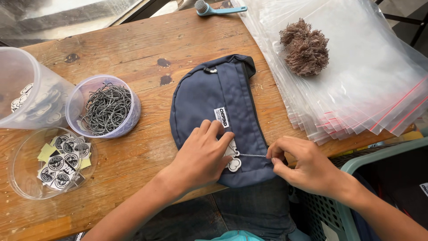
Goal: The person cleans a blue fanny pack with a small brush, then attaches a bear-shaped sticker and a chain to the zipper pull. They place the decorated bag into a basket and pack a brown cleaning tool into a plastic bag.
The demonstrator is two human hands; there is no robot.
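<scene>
A navy blue fabric pouch point(209, 98) with a small white label lies on the wooden table point(147, 40). My left hand point(200, 156) rests flat on its lower part, fingertips beside a white flat charm point(233, 164). A thin ball chain point(252, 155) runs from the charm to my right hand point(303, 165), whose thumb and fingers pinch the chain's end at the pouch's right edge.
A clear tub of ball chains point(107, 107), a tipped clear tub point(26, 91) and a clear lid with round charms point(58, 160) stand at the left. A stack of zip bags point(356, 89) with a brown fibre ball point(305, 47) lies at the right. A teal basket point(365, 163) sits low right. A blue brush point(214, 9) lies at the back.
</scene>
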